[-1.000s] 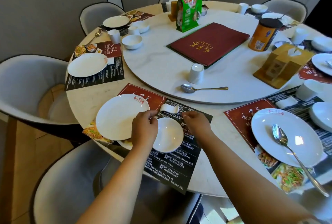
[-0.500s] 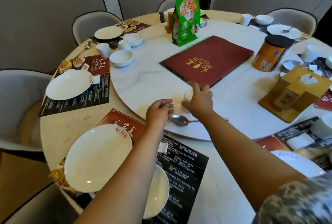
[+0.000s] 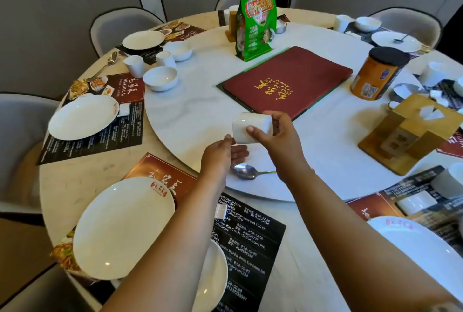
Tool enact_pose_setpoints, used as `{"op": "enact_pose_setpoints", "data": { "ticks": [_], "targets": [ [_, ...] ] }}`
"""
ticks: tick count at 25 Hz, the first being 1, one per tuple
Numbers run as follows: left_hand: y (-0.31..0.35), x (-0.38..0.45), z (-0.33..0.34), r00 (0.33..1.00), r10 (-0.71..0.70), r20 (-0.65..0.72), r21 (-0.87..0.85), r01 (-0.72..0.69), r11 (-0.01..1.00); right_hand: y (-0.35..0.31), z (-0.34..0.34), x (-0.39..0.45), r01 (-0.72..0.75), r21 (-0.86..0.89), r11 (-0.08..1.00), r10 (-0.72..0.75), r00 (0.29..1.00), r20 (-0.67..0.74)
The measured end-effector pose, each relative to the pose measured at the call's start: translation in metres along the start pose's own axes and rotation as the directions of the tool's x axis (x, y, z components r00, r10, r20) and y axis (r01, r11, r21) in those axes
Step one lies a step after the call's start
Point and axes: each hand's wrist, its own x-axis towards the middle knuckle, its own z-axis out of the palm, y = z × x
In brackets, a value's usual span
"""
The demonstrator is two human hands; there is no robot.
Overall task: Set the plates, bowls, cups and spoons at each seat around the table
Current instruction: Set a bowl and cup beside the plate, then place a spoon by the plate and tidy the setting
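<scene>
in the middle of the frame we are gripping a small white ceramic cup (image 3: 251, 127) with our right hand (image 3: 274, 139), thumb and fingers curled round it, the cup tipped on its side above the round white marble turntable (image 3: 190, 116). our left hand (image 3: 220, 155) is reaching just below the cup, fingers loosely spread, one fingertip touching or nearly touching it. a metal spoon (image 3: 246, 171) is lying on the turntable beneath our hands. at lower left a large white plate (image 3: 122, 226) is sitting on a dark printed placemat (image 3: 253, 236), with a white bowl (image 3: 215, 276) partly hidden under our left forearm.
</scene>
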Motion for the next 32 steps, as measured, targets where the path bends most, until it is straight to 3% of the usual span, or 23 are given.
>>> {"op": "enact_pose_setpoints", "data": {
  "ticks": [2, 4, 7, 12, 21, 26, 29, 32],
  "targets": [
    [0.001, -0.015, -0.006, 0.997, -0.051, 0.050, -0.170, 0.058, 0.984, 0.003, 0.001, -0.024, 0.002, 0.073, 0.997, -0.003, 1.000, 0.013],
    [-0.001, -0.029, -0.016, 0.999, -0.036, 0.028, -0.200, 0.040, 0.979, 0.014, -0.001, -0.047, 0.028, -0.012, 1.000, -0.027, 0.999, 0.022],
    [-0.010, -0.053, -0.033, 0.998, 0.021, 0.066, -0.087, -0.016, 0.996, 0.029, -0.009, -0.080, 0.061, -0.223, 0.973, -0.050, 0.997, 0.056],
    [-0.034, -0.084, -0.055, 0.990, 0.033, 0.136, 0.146, -0.053, 0.988, 0.040, -0.013, -0.139, -0.012, -0.271, 0.963, 0.042, 0.994, 0.105],
    [-0.060, -0.093, -0.068, 0.992, 0.011, 0.129, 0.345, -0.056, 0.937, 0.055, -0.007, -0.176, -0.045, -0.428, 0.903, 0.078, 0.995, 0.061],
    [-0.064, -0.087, -0.069, 0.993, 0.017, 0.119, 0.383, -0.062, 0.922, 0.057, -0.011, -0.175, -0.049, -0.429, 0.902, 0.098, 0.991, 0.092],
    [-0.060, -0.079, -0.070, 0.994, 0.040, 0.103, 0.392, -0.077, 0.917, 0.052, -0.016, -0.174, -0.093, -0.287, 0.953, 0.143, 0.977, 0.157],
    [-0.048, -0.050, -0.058, 0.995, 0.086, 0.051, 0.398, -0.099, 0.912, 0.048, -0.022, -0.142, -0.105, -0.220, 0.970, 0.121, 0.991, 0.060]
  ]
}}
